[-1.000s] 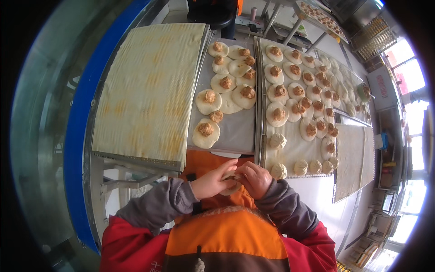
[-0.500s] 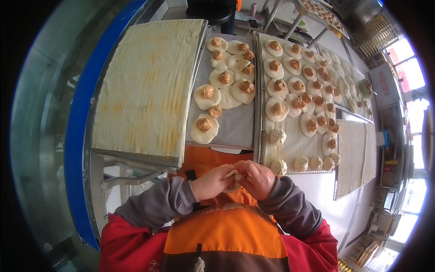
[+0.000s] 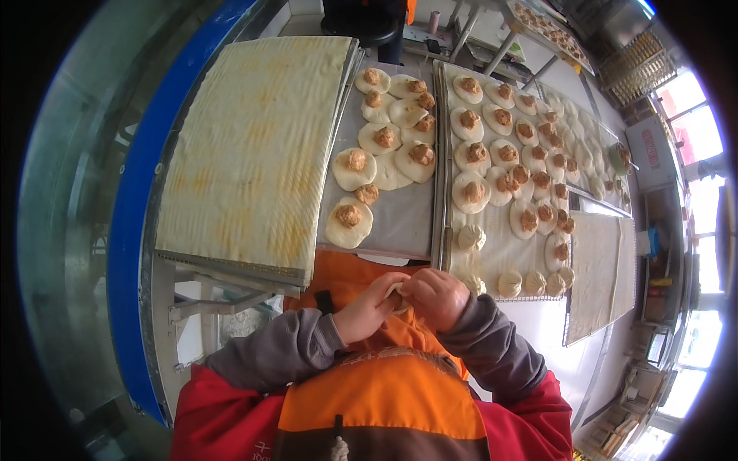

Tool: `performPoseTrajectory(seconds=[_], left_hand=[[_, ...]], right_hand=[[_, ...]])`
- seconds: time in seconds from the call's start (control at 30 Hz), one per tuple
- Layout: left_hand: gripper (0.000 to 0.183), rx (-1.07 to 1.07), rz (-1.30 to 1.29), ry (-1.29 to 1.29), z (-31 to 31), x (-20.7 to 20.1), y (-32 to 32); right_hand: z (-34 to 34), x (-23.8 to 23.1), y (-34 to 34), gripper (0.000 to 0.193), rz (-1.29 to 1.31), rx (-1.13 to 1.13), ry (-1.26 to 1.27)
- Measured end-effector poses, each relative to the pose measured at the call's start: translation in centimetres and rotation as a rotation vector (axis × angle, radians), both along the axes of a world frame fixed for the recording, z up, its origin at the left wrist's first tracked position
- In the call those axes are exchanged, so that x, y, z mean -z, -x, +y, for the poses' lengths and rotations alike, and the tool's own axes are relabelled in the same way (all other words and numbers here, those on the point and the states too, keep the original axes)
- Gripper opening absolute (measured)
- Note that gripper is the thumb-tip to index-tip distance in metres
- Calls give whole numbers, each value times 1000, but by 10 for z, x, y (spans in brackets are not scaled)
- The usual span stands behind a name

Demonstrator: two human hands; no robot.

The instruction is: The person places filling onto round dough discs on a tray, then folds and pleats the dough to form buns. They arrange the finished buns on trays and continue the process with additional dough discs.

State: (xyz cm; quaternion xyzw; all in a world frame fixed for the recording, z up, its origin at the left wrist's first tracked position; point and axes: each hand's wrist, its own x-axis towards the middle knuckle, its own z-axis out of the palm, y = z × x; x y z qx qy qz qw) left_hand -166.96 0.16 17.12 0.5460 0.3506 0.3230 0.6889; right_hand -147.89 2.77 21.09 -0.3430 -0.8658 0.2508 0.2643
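In front of my orange apron, a pale dough bun (image 3: pixel 396 290) is held between both hands, mostly covered by fingers. My left hand (image 3: pixel 364 313) curls round its left side. The fingers of my right hand (image 3: pixel 438 300) pinch its upper edge from the right. Just beyond lies a tray (image 3: pixel 400 219) of flat dough rounds topped with reddish-brown filling; the nearest dough round (image 3: pixel 336 226) sits at its front left. Right of it, a second tray (image 3: pixel 500 227) bears more topped rounds, with several pleated buns (image 3: pixel 510 283) along its near edge.
A stack of trays under a stained cloth (image 3: pixel 250 154) stands at the left, beside a blue-edged counter (image 3: pixel 142 207). A cloth-covered rack (image 3: pixel 600 269) lies at the right. Farther off are a black stool (image 3: pixel 357 27) and a table (image 3: pixel 542 31) with more topped rounds.
Both hands stay on the bun in front of the apron, with the fingers slightly shifted. The view has tilted a little, so the trays appear slightly displaced.
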Motion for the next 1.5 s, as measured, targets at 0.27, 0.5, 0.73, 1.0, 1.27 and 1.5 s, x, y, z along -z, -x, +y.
performPoseTrajectory(seconds=[0.27,0.5,0.73,1.0,1.27,1.5], left_hand=[[26,-98,-520,883,18,-12,6],[48,-156,-168,429,6,-1,-16],[50,-185,-41,-140,15,-1,-21],[54,-102,-43,263,14,-9,-15],[60,-45,-233,386,13,-12,-7],[58,-64,-186,319,8,-8,-5]], right_hand=[[5,4,-1,25,-45,43,-36],[10,-5,-4,26,-73,-20,-151],[12,-8,-9,32,-24,-81,-161],[10,-10,-11,34,20,-48,-157],[10,-8,-10,28,34,-42,-110],[7,-2,-3,27,82,1,-98]])
